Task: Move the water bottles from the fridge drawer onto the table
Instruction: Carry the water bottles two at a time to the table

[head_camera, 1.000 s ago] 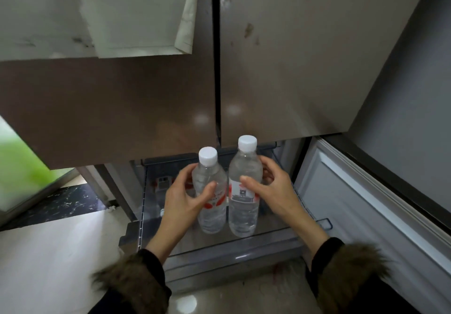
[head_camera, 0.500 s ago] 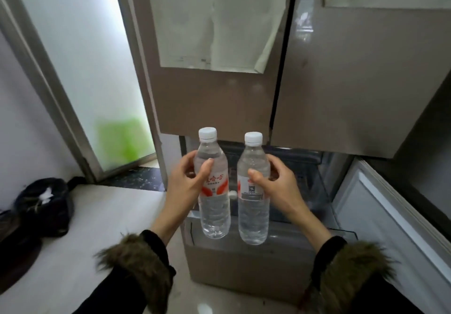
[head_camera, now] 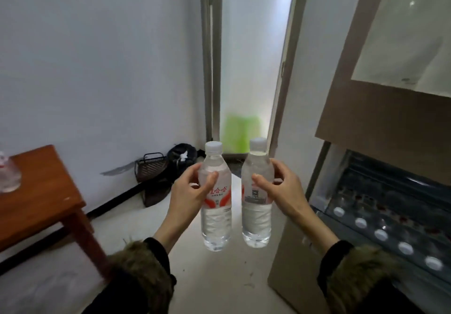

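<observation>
The left hand (head_camera: 188,195) grips one water bottle (head_camera: 216,206) and the right hand (head_camera: 284,190) grips the second water bottle (head_camera: 257,199), both upright in the air, between the wooden table (head_camera: 41,199) and the open fridge drawer (head_camera: 380,218) with more bottles.

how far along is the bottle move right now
Done: one bottle already stands on the wooden table. In hand: the left hand grips the left bottle, the right hand the right bottle, both upright in the air, short of the table. Left: a row of white-capped bottles still lies in the open fridge drawer.
</observation>
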`<action>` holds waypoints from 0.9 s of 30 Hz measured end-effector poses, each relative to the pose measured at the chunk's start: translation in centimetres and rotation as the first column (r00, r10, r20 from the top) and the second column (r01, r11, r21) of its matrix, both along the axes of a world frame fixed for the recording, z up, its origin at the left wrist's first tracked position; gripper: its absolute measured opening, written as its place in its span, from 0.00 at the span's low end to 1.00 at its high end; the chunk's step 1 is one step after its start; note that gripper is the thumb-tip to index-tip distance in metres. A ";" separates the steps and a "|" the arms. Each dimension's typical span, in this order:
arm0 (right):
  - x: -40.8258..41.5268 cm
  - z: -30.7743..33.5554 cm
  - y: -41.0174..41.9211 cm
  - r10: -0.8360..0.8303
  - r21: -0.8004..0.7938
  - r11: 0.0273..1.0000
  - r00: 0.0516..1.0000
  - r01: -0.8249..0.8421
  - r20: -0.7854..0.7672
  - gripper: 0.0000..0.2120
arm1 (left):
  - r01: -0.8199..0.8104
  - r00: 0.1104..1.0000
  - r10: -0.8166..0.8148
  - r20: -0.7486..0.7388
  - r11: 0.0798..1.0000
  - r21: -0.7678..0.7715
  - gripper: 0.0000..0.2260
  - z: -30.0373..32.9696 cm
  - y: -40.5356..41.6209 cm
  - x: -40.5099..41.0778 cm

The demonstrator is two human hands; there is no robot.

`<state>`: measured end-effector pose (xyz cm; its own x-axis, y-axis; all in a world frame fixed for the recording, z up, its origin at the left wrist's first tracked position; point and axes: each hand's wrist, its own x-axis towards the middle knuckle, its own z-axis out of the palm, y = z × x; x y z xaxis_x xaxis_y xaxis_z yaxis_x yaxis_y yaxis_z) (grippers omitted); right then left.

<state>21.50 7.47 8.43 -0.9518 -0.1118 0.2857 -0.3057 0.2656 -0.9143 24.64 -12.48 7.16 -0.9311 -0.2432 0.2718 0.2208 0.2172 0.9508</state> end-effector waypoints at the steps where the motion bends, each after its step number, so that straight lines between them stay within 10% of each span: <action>1: -0.1 -0.1 -2.7 0.038 -0.008 0.999 0.999 -0.037 0.006 0.14 | -0.036 0.999 0.036 0.005 0.999 0.002 0.18 -0.1 -2.4 0.7; 27: -0.2 -5.3 -59.2 0.657 0.123 0.736 0.746 -0.666 0.109 0.25 | -0.695 0.697 0.689 0.198 0.717 -0.049 0.17 -5.0 -52.6 14.3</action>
